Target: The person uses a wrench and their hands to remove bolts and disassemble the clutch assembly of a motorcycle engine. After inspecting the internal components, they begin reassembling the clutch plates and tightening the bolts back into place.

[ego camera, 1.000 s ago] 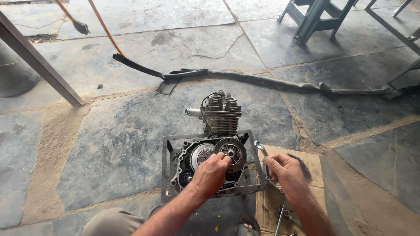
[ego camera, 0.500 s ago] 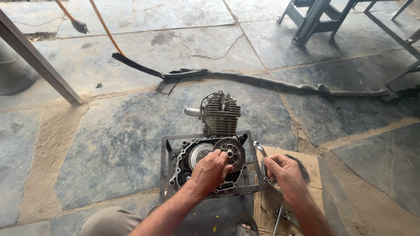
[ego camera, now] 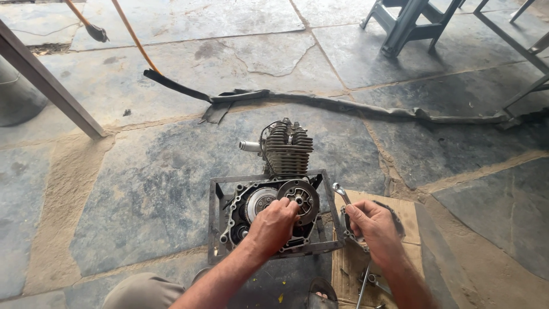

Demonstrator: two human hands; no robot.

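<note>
A small motorcycle engine [ego camera: 286, 150] with a finned cylinder sits in a square metal frame [ego camera: 217, 213] on the stone floor. Its side cover is off, showing a round clutch [ego camera: 303, 197] and a gear beside it. My left hand [ego camera: 273, 225] rests on the lower edge of the clutch, fingers curled against it. To the right of the frame, my right hand [ego camera: 369, 224] is closed around the shaft of a metal wrench [ego camera: 342, 193], whose ring end points up and left over a piece of cardboard [ego camera: 407, 213].
A long black rubber strip [ego camera: 343, 106] lies across the floor behind the engine. A slanted metal leg [ego camera: 51, 86] stands at the left, grey stands [ego camera: 409, 26] at the top right. More tools [ego camera: 366, 283] lie on the cardboard near my sandalled foot [ego camera: 320, 294].
My left hand has shifted slightly on the clutch. My right hand has stayed on the wrench, barely moving.
</note>
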